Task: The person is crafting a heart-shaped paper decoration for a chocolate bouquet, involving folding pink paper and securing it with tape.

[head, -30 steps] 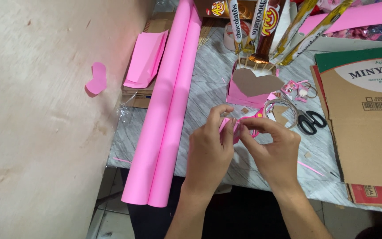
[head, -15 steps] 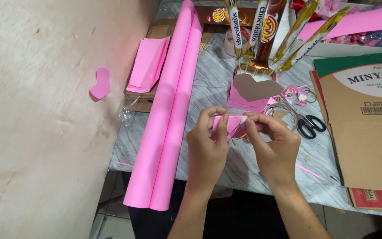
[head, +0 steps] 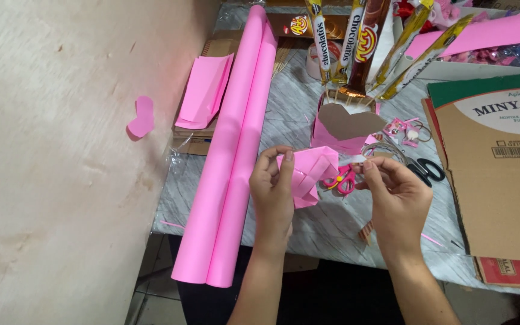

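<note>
The left hand (head: pixel 273 191) has its grip closed on a folded pink paper piece (head: pixel 306 174), thumb and fingers pinching its left edge and holding it up above the counter (head: pixel 326 225). The right hand (head: pixel 395 195) sits just right of that paper, its fingertips pinched together on something too thin or clear to make out. Between the two hands, below the paper, pink-handled scissors (head: pixel 339 179) lie partly hidden. Beyond the hands stands a heart-shaped pink box (head: pixel 341 127), its inside cut off by the brown heart front; tall snack sticks (head: pixel 356 42) rise behind it. Left of the left hand lie long pink paper rolls (head: pixel 236 156). Right of the right hand are black scissors (head: pixel 427 170) and a cardboard carton (head: pixel 501 174), cut off at the frame edge.
</note>
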